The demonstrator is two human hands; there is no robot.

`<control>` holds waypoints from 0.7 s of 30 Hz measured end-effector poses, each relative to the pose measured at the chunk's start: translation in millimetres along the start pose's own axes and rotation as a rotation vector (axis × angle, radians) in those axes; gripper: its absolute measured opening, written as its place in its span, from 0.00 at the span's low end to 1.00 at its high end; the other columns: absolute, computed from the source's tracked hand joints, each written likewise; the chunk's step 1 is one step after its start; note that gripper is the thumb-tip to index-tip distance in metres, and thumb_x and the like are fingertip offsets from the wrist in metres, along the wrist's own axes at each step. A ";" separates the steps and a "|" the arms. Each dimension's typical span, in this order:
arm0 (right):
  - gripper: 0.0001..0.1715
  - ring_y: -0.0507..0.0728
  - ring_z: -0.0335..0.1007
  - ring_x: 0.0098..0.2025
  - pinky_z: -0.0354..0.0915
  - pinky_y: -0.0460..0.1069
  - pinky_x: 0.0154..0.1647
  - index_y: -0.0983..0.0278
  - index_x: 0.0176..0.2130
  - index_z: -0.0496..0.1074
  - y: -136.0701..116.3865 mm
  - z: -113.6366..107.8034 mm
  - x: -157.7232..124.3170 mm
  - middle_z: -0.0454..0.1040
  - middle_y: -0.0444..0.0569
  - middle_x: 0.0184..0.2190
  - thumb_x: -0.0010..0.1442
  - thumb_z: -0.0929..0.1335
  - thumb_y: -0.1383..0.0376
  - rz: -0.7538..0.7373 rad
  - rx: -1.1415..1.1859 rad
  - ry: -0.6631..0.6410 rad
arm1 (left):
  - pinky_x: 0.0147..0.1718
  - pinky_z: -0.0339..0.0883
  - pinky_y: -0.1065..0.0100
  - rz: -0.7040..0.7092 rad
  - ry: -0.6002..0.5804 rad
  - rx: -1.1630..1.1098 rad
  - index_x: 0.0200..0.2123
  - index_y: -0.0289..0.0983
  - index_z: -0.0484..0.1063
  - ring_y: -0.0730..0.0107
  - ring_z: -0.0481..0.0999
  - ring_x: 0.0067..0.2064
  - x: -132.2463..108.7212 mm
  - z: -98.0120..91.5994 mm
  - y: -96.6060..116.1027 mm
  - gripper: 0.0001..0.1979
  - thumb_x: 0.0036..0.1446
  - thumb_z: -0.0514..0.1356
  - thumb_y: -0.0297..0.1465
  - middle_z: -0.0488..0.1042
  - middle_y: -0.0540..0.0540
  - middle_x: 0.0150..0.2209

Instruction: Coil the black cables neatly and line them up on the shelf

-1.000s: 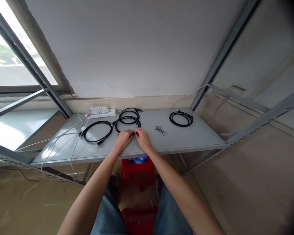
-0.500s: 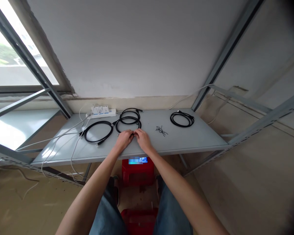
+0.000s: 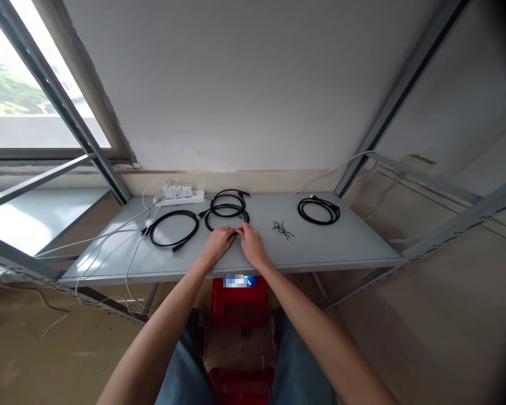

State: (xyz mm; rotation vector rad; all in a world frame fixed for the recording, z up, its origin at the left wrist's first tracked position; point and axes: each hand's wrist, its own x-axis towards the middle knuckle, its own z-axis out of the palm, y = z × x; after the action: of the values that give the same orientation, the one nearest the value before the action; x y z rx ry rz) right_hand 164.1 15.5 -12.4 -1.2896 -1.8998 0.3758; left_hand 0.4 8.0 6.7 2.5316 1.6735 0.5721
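Head view, left to right:
- White cords (image 3: pixel 109 239) run across the left end of the grey steel shelf (image 3: pixel 341 247) and hang over its front edge.
- A white power strip (image 3: pixel 179 196) lies against the wall, with white plugs in its sockets.
- A black cable coil (image 3: pixel 172 212) lies flat near the shelf's front.
- An upper black cable coil (image 3: pixel 227 195) sits just behind a lower black cable coil (image 3: pixel 226 206), and the two overlap slightly.
- The left hand (image 3: pixel 219 243) and right hand (image 3: pixel 251 243) sit at the near edge of the lower black cable coil. The left fingers (image 3: pixel 231 233) and right fingers (image 3: pixel 241 229) are curled, tips almost meeting on black cable; a firm grip cannot be told.
- Below the shelf, a red plastic stool (image 3: pixel 238 304) carries a blurred blue-and-white object (image 3: pixel 239 280).
- A small tangle of thin black wire (image 3: pixel 283 229) lies right of the hands.
- Another black cable coil (image 3: pixel 318 223) lies at the right.
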 end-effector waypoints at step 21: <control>0.14 0.63 0.79 0.42 0.62 0.51 0.41 0.63 0.51 0.72 -21.9 -9.2 -5.0 0.81 0.59 0.41 0.78 0.59 0.62 0.175 -0.324 -0.192 | 0.44 0.67 0.65 0.001 -0.003 0.028 0.49 0.40 0.80 0.58 0.81 0.47 0.5 0.5 -1.2 0.14 0.73 0.55 0.36 0.83 0.41 0.45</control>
State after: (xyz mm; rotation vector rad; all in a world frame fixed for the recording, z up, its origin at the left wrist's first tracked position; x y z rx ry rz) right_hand 157.7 -0.1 5.0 -1.6933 -2.0746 0.2976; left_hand -0.3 9.1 6.1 2.5507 1.6916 0.5489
